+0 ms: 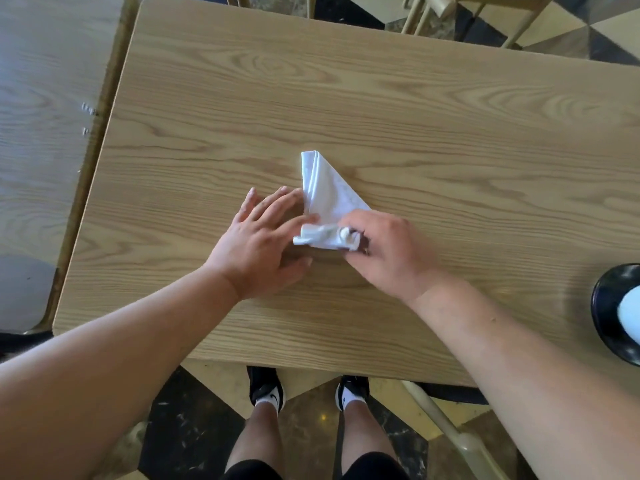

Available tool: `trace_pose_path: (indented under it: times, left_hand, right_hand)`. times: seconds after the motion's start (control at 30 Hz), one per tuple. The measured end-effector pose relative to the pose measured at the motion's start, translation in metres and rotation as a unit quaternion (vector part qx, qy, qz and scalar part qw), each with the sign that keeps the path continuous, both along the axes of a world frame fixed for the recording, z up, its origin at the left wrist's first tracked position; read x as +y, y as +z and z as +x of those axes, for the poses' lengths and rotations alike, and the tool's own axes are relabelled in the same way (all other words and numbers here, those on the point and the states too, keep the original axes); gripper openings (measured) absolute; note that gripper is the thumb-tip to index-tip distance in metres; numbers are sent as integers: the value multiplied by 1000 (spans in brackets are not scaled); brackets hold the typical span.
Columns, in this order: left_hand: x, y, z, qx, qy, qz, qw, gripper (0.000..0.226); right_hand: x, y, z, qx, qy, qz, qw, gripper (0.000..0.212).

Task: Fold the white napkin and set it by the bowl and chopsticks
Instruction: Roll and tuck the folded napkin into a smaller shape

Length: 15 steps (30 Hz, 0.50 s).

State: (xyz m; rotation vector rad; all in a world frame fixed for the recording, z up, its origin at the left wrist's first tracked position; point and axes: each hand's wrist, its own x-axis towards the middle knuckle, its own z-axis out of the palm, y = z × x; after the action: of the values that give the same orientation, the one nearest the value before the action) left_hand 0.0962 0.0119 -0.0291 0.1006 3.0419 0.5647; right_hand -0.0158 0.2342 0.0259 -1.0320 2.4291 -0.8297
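The white napkin (pixel 325 192) lies near the middle of the wooden table (pixel 415 109), folded into a narrow triangle that points away from me. Its near end is rolled or bunched. My right hand (pixel 388 251) pinches that bunched end between thumb and fingers. To the napkin's left, my left hand (pixel 263 237) rests flat with fingers spread, its index fingertip touching the napkin's near edge. A black bowl (pixel 609 313) with something white inside sits at the right edge of the view, partly cut off. No chopsticks are in view.
A second wooden table (pixel 41 116) stands close on the left with a narrow gap between. Chair legs (pixel 419 15) show beyond the far edge. My legs and shoes (pixel 266 393) are below the near table edge, on a patterned floor.
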Motion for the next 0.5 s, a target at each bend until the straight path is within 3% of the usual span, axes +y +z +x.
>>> trace_pose_path:
  times: [0.07,0.2,0.27,0.37,0.5]
  left_hand:
    - [5,-4,-2,15,36,22,999,66]
    - [8,-8,-12,73,92,72,990,44]
    - [8,-8,-24,100,137,101,980,36]
    - [11,-4,-40,100,215,117,965,43]
    - [13,-11,-48,97,249,107,958,47]
  right_hand:
    - [-9,3,-11,-69,-42,9,997,19]
    - [-26,-1,-41,-181,-67,34,981,13]
    - [-36,2,-58,-193,-56,73,977,13]
    - [-50,2,-78,-209,-46,121,969,20]
    - [-71,0,-97,-198,-25,201,959,32]
